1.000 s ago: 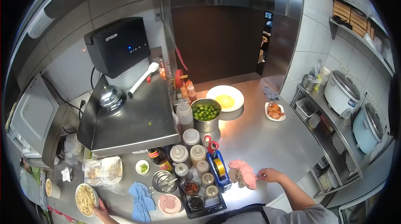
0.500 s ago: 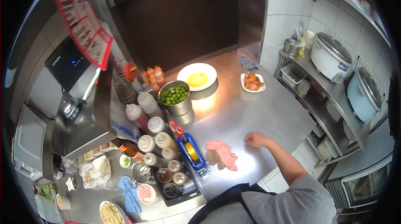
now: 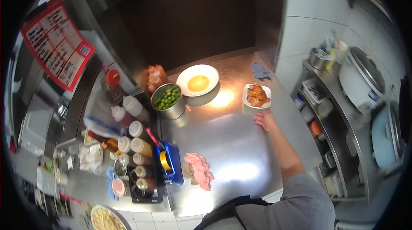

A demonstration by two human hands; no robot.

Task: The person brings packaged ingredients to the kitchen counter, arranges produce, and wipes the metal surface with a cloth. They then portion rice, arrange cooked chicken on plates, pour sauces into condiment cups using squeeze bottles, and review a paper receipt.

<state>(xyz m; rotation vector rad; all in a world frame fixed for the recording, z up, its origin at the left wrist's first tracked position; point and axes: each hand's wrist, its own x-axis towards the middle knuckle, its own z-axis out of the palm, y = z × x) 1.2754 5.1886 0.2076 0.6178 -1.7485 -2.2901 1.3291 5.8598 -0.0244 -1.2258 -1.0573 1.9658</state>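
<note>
My right hand (image 3: 265, 120) reaches over the steel counter (image 3: 234, 144), just in front of a small white square dish (image 3: 245, 102). Its fingers are loosely spread with nothing visible in them; whether a fingertip touches the dish rim I cannot tell. Browned, glazed pieces of food (image 3: 257, 97) fill the dish. My left hand is out of sight. At the lower left edge, a bowl of pale shredded food (image 3: 105, 219) is partly cut off by the frame.
A white plate (image 3: 182, 78) with yellow sauce stands at the back beside a metal pot of green citrus fruits (image 3: 167, 98). Squeeze bottles (image 3: 140, 145) and a blue tape dispenser (image 3: 175, 165) line the left. Pink cloth (image 3: 200, 171) lies in front; rice cookers (image 3: 360, 78) stand right.
My right hand has moved forward from the counter's middle to the white dish, its fingers opening out. The view has shifted; the dish itself appears to stay where it was.
</note>
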